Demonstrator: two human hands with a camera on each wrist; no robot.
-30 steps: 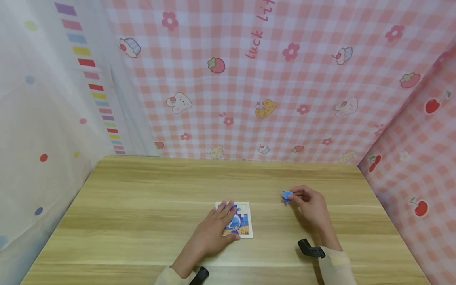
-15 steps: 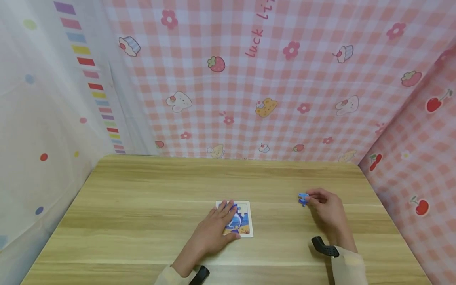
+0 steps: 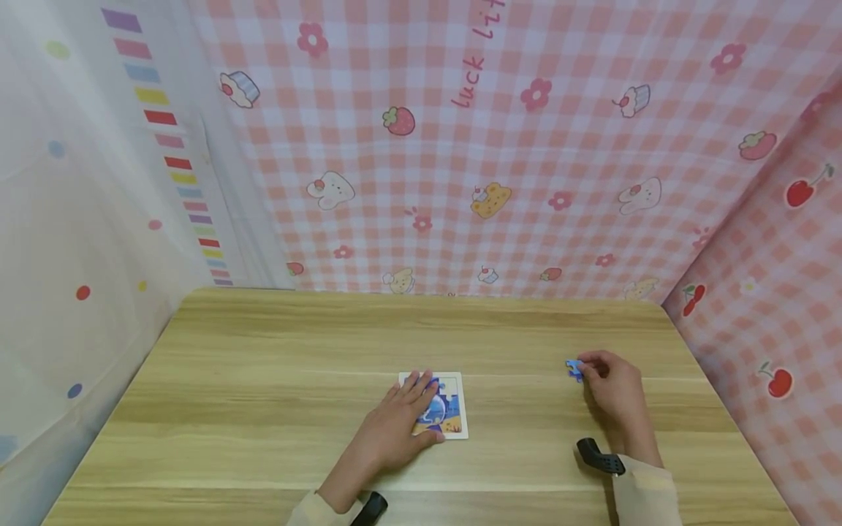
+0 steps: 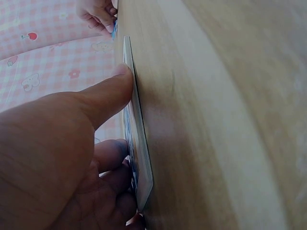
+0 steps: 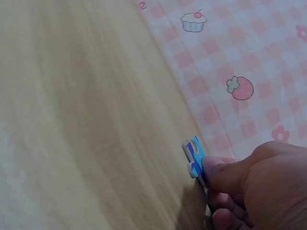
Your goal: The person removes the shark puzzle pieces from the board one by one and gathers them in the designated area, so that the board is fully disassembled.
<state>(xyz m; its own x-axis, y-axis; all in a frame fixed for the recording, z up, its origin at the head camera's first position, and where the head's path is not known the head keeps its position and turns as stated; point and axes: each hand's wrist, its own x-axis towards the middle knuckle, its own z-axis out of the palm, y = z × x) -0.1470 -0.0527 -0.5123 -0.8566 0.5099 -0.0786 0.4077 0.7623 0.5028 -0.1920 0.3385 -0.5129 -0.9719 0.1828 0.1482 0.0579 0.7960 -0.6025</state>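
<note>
In the head view, we see the left hand [image 3: 395,431] lying with straight fingers on the puzzle board [image 3: 463,409]; well apart, the right hand [image 3: 615,387] pinches a blue puzzle piece [image 3: 574,369]. In the left wrist view, the thumb [image 4: 110,95] touches the board's edge. In the right wrist view, we find the piece jutting out from the grip.
</note>
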